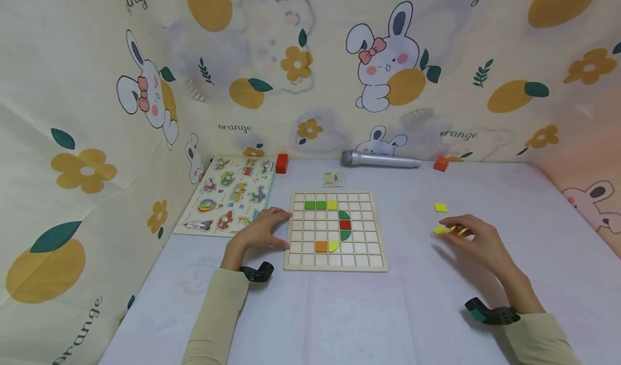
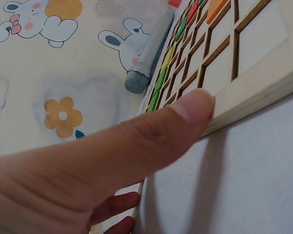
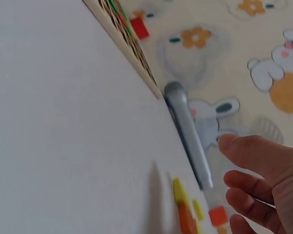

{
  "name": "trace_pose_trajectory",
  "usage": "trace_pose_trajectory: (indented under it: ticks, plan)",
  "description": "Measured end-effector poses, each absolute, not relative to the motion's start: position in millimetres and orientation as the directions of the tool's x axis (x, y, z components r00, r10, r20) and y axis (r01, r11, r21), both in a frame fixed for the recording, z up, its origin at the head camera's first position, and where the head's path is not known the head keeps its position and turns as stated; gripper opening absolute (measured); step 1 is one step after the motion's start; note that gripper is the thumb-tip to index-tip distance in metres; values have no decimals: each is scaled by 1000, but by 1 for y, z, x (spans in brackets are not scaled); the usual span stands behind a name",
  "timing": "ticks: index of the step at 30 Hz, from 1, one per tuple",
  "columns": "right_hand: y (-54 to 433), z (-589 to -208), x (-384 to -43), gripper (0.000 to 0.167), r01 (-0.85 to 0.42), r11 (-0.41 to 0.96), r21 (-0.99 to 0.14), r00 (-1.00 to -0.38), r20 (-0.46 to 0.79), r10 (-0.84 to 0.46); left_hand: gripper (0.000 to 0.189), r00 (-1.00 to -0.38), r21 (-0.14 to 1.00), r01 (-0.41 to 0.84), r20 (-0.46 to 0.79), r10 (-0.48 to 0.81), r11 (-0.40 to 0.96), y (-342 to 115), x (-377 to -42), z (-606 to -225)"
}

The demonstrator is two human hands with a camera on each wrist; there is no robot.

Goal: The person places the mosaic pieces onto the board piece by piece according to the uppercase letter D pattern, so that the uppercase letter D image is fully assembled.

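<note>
A wooden grid board (image 1: 335, 268) lies flat, with green, yellow, red and orange pieces in some of its cells. My left hand (image 1: 262, 229) touches the board's left edge; in the left wrist view its straight thumb (image 2: 161, 131) rests against the wooden rim. To the right, my right hand (image 1: 480, 243) hovers over loose pieces, including a yellow piece (image 1: 440, 229). The right wrist view shows its thumb and fingers apart with nothing between them. An orange piece (image 3: 186, 219) and a yellow piece (image 3: 178, 190) lie near that hand.
Another yellow square (image 1: 440, 207) lies beyond the right hand. A small pattern card (image 1: 333, 179) is behind the board. Along the back are a silver microphone (image 1: 383, 160) and two red blocks, one left (image 1: 282, 163), one right (image 1: 441, 163). A picture puzzle board (image 1: 225, 192) lies at left.
</note>
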State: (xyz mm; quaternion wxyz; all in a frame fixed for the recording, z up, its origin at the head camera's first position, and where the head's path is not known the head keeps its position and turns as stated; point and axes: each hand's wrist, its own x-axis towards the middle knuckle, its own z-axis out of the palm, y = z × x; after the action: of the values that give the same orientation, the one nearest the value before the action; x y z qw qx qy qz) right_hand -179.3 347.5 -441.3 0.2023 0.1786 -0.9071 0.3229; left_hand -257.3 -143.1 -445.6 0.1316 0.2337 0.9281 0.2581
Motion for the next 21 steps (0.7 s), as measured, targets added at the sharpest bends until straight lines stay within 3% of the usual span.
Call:
trace_pose_trajectory:
  ticks: [13, 21]
  plan:
    - [373, -454, -183, 35, -211, 860, -465, -966, 232, -112, 82, -860, 548, 359, -121, 496, 755, -144, -259, -448]
    - [373, -457, -185, 36, -195, 878, -437, -974, 192, -121, 82, -859, 545, 360, -124, 498, 757, -144, -259, -448]
